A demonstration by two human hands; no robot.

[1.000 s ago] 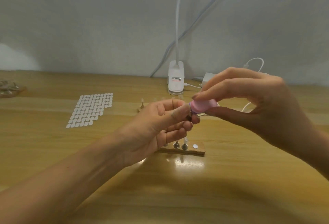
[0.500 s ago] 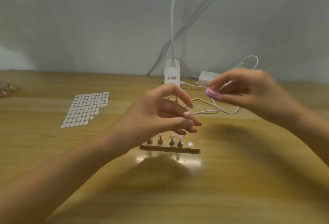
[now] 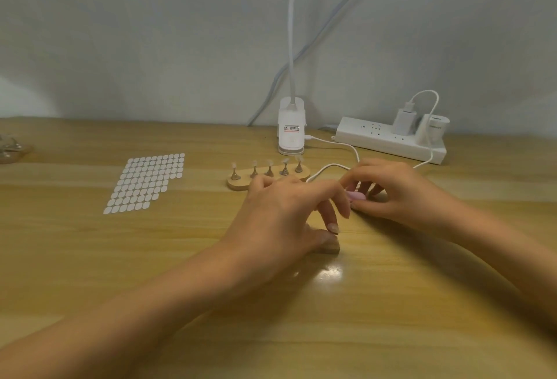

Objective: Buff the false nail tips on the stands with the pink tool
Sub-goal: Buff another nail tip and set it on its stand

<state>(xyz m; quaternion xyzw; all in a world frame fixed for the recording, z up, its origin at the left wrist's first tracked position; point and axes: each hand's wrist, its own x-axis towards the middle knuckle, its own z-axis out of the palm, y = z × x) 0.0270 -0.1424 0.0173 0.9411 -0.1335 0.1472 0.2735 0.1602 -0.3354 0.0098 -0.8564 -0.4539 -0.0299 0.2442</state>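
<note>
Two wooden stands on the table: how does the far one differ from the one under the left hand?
The far stand lies mostly in view, while the near stand is mostly hidden under the left hand, only its right end showing. The far stand shows five upright pegs with nail tips; on the near stand no pegs can be seen. Both are pale wood, flat on the table.
</note>
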